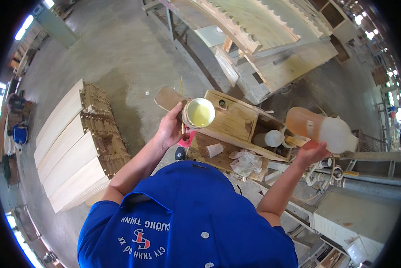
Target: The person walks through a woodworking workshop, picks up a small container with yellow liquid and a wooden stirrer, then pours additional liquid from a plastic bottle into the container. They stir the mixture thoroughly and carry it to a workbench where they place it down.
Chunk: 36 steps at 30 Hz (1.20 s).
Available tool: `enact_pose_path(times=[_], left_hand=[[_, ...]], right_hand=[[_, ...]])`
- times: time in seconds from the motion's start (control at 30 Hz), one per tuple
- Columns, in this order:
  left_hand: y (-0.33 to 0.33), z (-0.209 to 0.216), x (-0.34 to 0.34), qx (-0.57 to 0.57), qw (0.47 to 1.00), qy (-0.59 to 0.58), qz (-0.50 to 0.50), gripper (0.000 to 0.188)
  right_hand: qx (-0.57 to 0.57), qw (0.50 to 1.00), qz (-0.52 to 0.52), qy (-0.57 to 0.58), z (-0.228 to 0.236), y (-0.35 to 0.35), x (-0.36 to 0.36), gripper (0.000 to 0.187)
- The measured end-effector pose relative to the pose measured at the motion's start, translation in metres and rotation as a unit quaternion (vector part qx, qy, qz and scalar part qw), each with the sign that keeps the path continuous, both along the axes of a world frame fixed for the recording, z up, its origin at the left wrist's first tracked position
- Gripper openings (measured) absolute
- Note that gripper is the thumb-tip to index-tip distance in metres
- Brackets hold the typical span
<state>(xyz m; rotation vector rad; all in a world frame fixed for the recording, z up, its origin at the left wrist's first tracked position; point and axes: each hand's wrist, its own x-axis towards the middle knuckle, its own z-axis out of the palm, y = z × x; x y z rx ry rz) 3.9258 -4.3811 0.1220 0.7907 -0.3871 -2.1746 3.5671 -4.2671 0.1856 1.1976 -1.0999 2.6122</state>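
Note:
My left hand (170, 128) is closed around a white tub (200, 113) with pale yellow-green liquid in it, its mouth facing up. Beside the tub, a flat tan piece with a rounded end (168, 98) and a thin yellow stick (181, 87) stick out; I cannot tell whether the same hand grips them. Off to the right, my right hand (312, 155) grips a translucent plastic jug (318, 129), which lies tilted on its side with amber liquid toward its far left end. Between the hands stands a wooden box (229, 117) with a white-topped bottle (272, 138) in its open compartment.
A crumpled clear plastic bag (246, 163) and a pale cup (215, 150) lie on the board below the box. Stacked wooden panels (71, 156) stand at left. Ahead is a worktable (294, 67) with scalloped strips; pipes and a metal bench (356, 210) are at right.

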Motion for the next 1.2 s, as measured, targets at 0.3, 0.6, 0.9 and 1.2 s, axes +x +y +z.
enact_pose_path(times=[0.3,0.6,0.9,1.2], left_hand=[[-0.016,0.016,-0.038,0.006,0.996,0.034,-0.084,0.041],[-0.018,0.017,-0.033,0.023,0.995,0.067,-0.073,0.038],[-0.018,0.014,-0.021,0.034,0.996,0.064,-0.054,0.036],[-0.017,0.007,-0.016,0.046,0.995,0.070,-0.051,0.036]], right_hand=[[0.443,0.741,-0.002,0.504,0.092,-0.018,0.049,0.074],[0.577,0.351,-0.003,0.738,0.175,-0.067,0.113,0.083],[0.635,0.226,-0.018,0.739,0.217,-0.089,0.171,0.074],[0.654,0.214,-0.012,0.725,0.223,-0.099,0.183,0.080]])
